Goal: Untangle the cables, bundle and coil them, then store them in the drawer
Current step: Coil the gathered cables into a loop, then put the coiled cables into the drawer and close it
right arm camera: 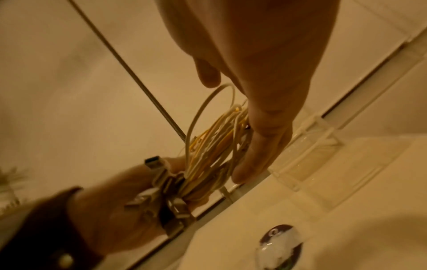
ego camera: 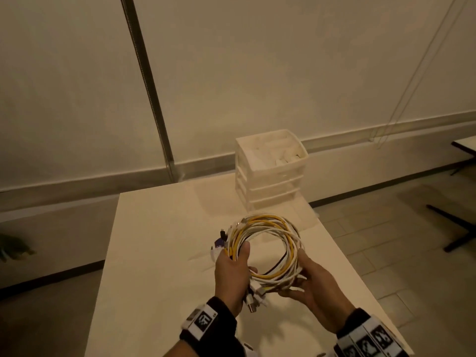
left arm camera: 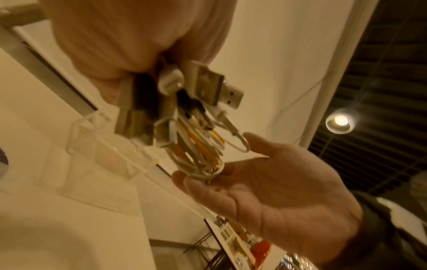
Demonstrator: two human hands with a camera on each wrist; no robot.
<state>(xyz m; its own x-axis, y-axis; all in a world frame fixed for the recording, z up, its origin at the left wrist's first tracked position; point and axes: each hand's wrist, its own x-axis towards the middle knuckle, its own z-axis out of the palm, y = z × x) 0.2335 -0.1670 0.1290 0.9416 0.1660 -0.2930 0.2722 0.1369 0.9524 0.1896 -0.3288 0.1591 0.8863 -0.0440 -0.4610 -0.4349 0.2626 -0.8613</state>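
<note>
Cable coil [ego camera: 268, 248] (white and yellow) held above the surface [ego camera: 159, 248]: left hand [ego camera: 231, 274] grips the plug ends, right hand [ego camera: 314, 284] cradles the far side, fingers relaxed. Drawer unit [ego camera: 270, 171] behind.

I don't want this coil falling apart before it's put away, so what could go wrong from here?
1. No tie shows around the cable coil; only the left hand grips it, while the right hand supports it with straight fingers, so loops may spring loose.
2. The USB plugs dangle free and might snag.
3. The drawer unit looks shut, so one hand may have to let go.
</note>
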